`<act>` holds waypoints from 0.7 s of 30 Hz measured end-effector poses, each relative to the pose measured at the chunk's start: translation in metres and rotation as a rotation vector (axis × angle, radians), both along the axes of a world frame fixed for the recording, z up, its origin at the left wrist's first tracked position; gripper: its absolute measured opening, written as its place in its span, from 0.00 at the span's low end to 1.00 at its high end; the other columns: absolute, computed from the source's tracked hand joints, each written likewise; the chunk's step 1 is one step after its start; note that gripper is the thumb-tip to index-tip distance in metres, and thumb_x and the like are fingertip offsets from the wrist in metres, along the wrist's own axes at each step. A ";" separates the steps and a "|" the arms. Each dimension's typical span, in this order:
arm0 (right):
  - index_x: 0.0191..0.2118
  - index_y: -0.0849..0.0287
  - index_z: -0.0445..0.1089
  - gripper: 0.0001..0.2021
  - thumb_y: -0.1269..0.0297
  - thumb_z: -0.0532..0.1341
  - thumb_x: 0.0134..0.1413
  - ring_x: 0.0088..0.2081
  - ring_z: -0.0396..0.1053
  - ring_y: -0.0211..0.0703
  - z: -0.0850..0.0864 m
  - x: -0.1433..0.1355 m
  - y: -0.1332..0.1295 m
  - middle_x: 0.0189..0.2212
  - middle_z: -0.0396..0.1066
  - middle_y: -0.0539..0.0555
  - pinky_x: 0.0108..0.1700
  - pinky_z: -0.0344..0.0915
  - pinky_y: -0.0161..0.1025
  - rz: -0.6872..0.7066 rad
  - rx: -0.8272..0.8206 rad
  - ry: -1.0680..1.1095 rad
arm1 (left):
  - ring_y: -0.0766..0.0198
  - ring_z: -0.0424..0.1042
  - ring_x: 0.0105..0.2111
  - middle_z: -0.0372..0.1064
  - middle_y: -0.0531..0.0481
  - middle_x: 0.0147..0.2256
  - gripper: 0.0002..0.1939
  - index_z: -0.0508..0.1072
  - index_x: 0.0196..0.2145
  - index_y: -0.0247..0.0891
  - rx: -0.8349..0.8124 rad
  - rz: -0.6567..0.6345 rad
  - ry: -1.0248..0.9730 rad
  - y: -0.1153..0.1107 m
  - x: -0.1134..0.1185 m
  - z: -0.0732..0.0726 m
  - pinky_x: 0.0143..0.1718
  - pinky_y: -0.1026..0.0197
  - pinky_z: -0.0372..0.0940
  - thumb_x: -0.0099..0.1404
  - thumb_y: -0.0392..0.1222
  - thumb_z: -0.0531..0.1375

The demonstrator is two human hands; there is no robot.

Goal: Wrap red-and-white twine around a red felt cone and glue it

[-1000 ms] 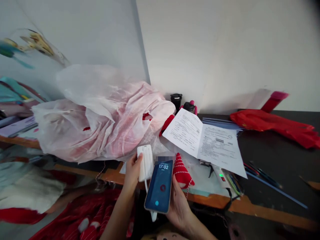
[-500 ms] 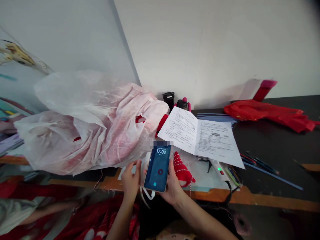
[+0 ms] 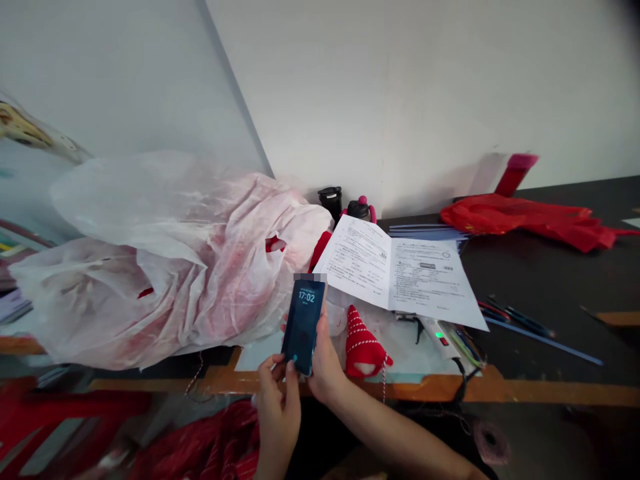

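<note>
My right hand (image 3: pixel 325 363) grips a smartphone (image 3: pixel 304 327) from its right side and below. The lit lock screen reads 17:02. At the phone's lower left end is my left hand (image 3: pixel 280 393), fingers curled and thumb tip close to the bottom of the screen. Whatever those fingers hold, if anything, is hidden; a small white bit shows at the hand's left edge. Just right of the phone lies a red knitted cone-shaped piece (image 3: pixel 364 343) with white striped cord. Behind it is an open printed sheet (image 3: pixel 425 273).
A large translucent plastic bag (image 3: pixel 200 267) of red and white items fills the left. Two bottles (image 3: pixel 330 200) stand by the wall. To the right lie a glue gun (image 3: pixel 413 320), a power strip (image 3: pixel 440 337), pens (image 3: pixel 525 320) and a red bag (image 3: pixel 525 217).
The phone has shifted left and tilted. My left hand has come from the phone's left side to its lower end. The white cable and white object beside the phone no longer show.
</note>
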State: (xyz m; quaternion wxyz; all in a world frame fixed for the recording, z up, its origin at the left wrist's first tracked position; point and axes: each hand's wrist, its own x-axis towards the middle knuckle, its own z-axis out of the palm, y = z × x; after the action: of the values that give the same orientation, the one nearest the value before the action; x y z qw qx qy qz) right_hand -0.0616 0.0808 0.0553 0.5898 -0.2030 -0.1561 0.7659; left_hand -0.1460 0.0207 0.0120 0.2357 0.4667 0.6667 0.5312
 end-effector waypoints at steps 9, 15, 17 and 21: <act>0.70 0.51 0.52 0.37 0.34 0.48 0.64 0.53 0.73 0.50 0.002 -0.009 0.016 0.54 0.73 0.59 0.52 0.70 0.49 -0.052 0.231 -0.141 | 0.57 0.78 0.30 0.77 0.45 0.32 0.21 0.73 0.39 0.36 0.065 0.033 0.071 0.000 0.000 0.007 0.30 0.61 0.72 0.64 0.59 0.61; 0.69 0.48 0.52 0.36 0.34 0.50 0.64 0.50 0.75 0.49 0.008 -0.008 0.015 0.52 0.74 0.57 0.49 0.71 0.46 -0.047 0.266 -0.137 | 0.60 0.77 0.27 0.77 0.48 0.28 0.15 0.74 0.39 0.36 0.131 0.007 0.231 0.003 0.002 0.008 0.29 0.64 0.69 0.69 0.51 0.55; 0.70 0.49 0.52 0.38 0.33 0.51 0.63 0.48 0.75 0.49 0.012 -0.008 0.014 0.52 0.74 0.58 0.47 0.72 0.46 -0.054 0.246 -0.111 | 0.61 0.75 0.24 0.75 0.50 0.26 0.14 0.74 0.38 0.37 0.136 0.012 0.329 0.004 0.001 0.008 0.26 0.66 0.67 0.69 0.50 0.55; 0.71 0.49 0.49 0.43 0.30 0.53 0.58 0.45 0.76 0.49 0.014 -0.011 0.018 0.49 0.75 0.57 0.42 0.74 0.45 -0.067 0.128 -0.073 | 0.65 0.68 0.17 0.68 0.55 0.18 0.11 0.73 0.36 0.38 0.139 0.014 0.495 0.010 -0.002 0.006 0.21 0.67 0.62 0.69 0.46 0.54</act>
State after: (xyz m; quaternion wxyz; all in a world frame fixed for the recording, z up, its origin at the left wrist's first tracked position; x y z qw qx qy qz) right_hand -0.0722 0.0985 0.0692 0.6206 -0.1977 -0.2190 0.7265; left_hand -0.1476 0.0308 0.0175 0.0293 0.5929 0.6692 0.4470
